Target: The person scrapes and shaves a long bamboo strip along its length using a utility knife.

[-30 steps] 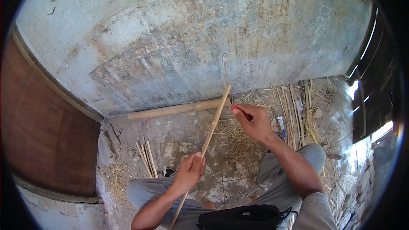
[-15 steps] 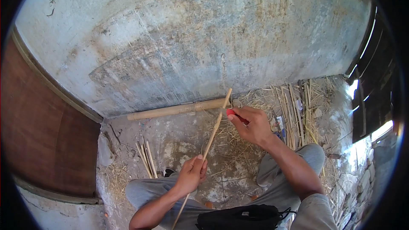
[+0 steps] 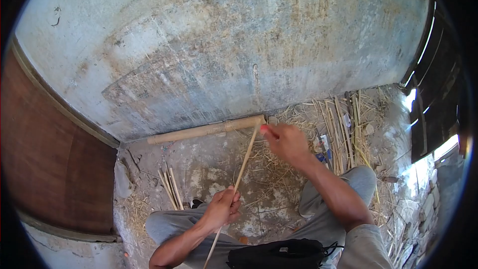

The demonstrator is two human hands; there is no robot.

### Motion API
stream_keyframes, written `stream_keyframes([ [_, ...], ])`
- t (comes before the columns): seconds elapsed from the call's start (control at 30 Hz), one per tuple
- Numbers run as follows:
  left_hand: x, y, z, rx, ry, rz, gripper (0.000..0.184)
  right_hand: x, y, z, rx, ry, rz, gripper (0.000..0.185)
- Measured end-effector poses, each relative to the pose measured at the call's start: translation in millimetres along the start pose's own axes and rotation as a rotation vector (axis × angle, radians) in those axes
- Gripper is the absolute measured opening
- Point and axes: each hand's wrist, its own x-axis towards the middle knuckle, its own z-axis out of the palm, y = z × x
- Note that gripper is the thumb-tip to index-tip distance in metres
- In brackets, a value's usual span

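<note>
Held a long, slender, straw-coloured stick [image 3: 244, 162] slantwise at the centre, straight and tapering-looking, in the closed left hand [image 3: 222, 209]. Clenched a red tool [image 3: 264, 129], mostly hidden, in the right hand [image 3: 289, 144], apart from the left and just beside the stick's far end, too blurred to tell whether touching. Faced dry, threadlike shavings [image 3: 275, 168] on a rough, stained floor [image 3: 201, 154], and a thick, rounded bamboo pole [image 3: 204, 130] along the far, blotchy wall [image 3: 239, 35].

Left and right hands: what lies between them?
In the head view, a stick slants from the left hand toward the red tool in the right hand.
</note>
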Motion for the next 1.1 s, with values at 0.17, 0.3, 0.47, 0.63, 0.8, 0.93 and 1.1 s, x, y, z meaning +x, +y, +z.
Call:
stream_keyframes([
  [0.17, -10, -1, -2, -0.007, -0.119, -0.023, 0.039, 27, 38, -25, -0.219, 0.023, 0.308, 0.027],
  [0.3, -3, 16, -11, -0.105, -0.073, -0.058, 0.04, 18, 7, -28, 0.162, 0.024, 0.365, 0.034],
  [0.47, 12, 15, -19, -0.129, -0.105, -0.042, 0.043, 8, -5, -15, 0.499, -0.041, 0.352, 0.038],
  [0.63, 27, -6, -14, 0.067, -0.08, 0.086, 0.042, 0, -10, -11, 0.495, -0.129, 0.358, 0.036],
  [0.8, 28, -9, -7, 0.338, 0.046, 0.373, 0.033, -3, -2, -8, 0.535, -0.112, 0.397, 0.035],
  [0.93, 28, -6, -6, 0.343, 0.066, 0.369, 0.032, 1, -3, -16, 0.544, -0.115, 0.457, 0.035],
  [1.1, 28, -4, -8, 0.327, 0.064, 0.374, 0.032, 0, -4, -14, 0.541, -0.119, 0.431, 0.034],
])
